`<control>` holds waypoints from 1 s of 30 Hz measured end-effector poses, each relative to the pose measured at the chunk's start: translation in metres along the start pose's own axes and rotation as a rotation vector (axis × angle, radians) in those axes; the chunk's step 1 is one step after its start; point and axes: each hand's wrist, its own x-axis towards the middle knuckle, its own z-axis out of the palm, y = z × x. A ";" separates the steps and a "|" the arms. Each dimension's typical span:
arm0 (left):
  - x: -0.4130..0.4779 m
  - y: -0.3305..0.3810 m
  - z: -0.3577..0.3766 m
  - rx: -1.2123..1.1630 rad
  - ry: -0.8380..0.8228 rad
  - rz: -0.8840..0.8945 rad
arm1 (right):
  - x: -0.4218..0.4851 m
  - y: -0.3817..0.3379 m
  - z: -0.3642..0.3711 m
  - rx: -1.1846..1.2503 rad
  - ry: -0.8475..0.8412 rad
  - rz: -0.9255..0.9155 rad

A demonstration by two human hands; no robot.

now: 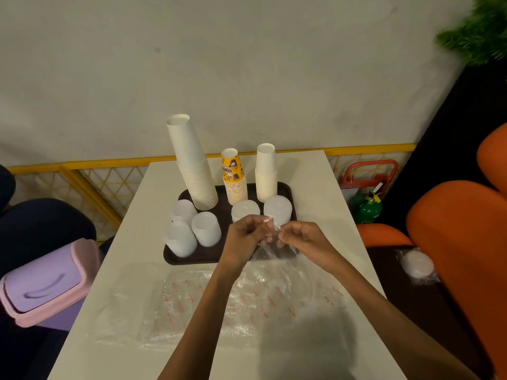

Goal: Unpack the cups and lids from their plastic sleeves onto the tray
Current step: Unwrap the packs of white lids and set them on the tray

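A clear plastic sleeve (266, 253) is pinched at its top in the grip of both the left hand (247, 237) and the right hand (303, 237), over the near edge of the dark tray (175, 255). Three cup stacks (193, 171) and five lid stacks (206, 229) are stood on the tray, on the white bench (315, 187).
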 end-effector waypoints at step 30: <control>-0.012 -0.014 -0.013 0.331 0.370 0.160 | -0.003 -0.008 -0.017 0.246 0.459 -0.080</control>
